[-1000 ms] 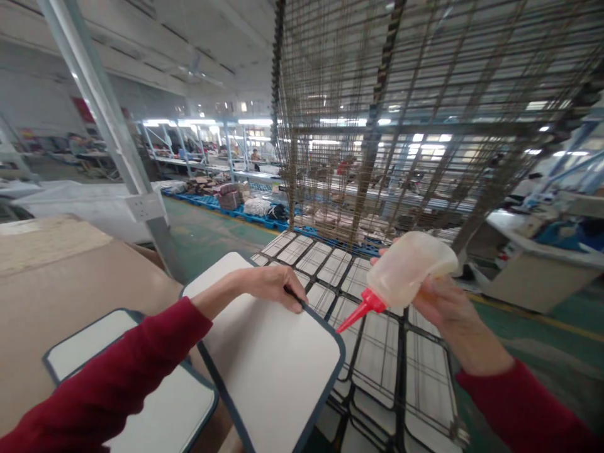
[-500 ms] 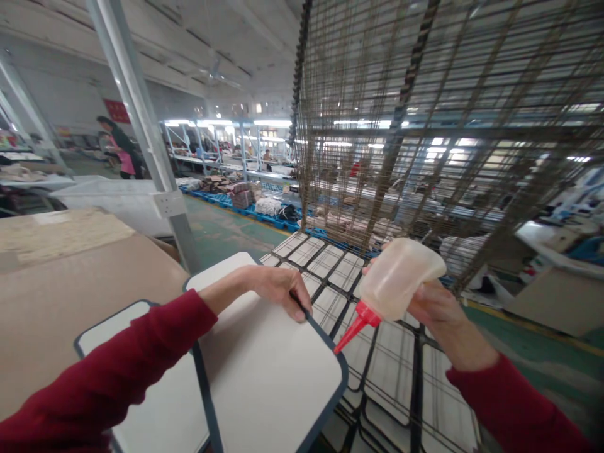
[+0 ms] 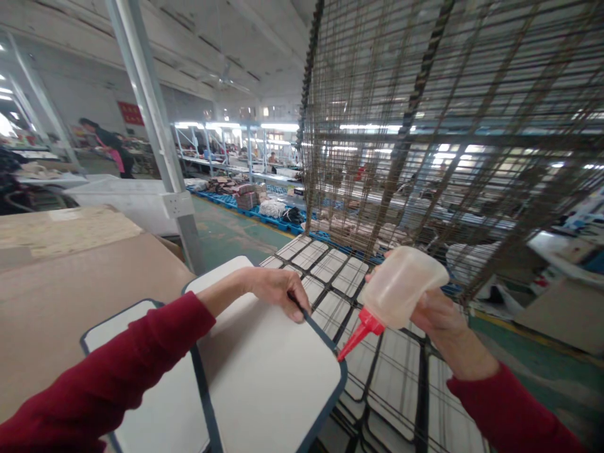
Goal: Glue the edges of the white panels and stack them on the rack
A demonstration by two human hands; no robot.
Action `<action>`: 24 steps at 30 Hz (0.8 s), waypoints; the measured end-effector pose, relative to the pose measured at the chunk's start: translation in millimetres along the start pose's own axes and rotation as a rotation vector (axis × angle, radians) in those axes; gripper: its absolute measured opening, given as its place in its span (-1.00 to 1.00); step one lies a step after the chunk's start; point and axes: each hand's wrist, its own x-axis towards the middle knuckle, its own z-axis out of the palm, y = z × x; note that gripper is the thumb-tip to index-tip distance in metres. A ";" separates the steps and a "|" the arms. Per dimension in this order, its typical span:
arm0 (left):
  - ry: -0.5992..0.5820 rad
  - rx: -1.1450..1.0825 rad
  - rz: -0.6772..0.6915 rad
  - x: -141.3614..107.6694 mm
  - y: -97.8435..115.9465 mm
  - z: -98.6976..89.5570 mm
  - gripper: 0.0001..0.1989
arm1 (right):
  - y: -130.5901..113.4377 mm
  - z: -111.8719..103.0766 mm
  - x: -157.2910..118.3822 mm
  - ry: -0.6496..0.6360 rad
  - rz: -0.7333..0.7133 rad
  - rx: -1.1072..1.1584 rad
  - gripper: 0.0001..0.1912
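Note:
A white panel with a dark blue-grey edge (image 3: 278,377) is tilted before me, and my left hand (image 3: 282,292) pinches its upper edge. In my right hand (image 3: 436,313) is a translucent squeeze bottle (image 3: 403,283), tipped downward. Its red nozzle (image 3: 361,332) points down-left, with the tip at the panel's dark edge near the right corner. To the left, under my left forearm, lies another dark-edged white panel (image 3: 163,402).
A rack of wire grids (image 3: 401,126) rises at the right, with several white panels (image 3: 396,377) on its lower grid. A brown table (image 3: 94,270) and a metal post (image 3: 155,107) stand left. A person (image 3: 111,148) is far off at the left.
The nozzle tip has moved slightly down along the panel's edge, with the bottle and my right hand. The background has shifted a little to the right, and the distant person leans further forward.

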 end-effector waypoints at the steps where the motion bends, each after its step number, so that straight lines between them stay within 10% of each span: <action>1: 0.010 0.001 -0.001 -0.9 -0.9 -0.7 -0.61 | 0.0 -0.7 -0.1 0.005 -0.007 0.000 -0.24; 24: 0.296 0.008 0.065 -10.0 -54.5 -8.3 -0.59 | 28.3 -39.8 -3.4 0.195 -0.488 -0.169 -0.62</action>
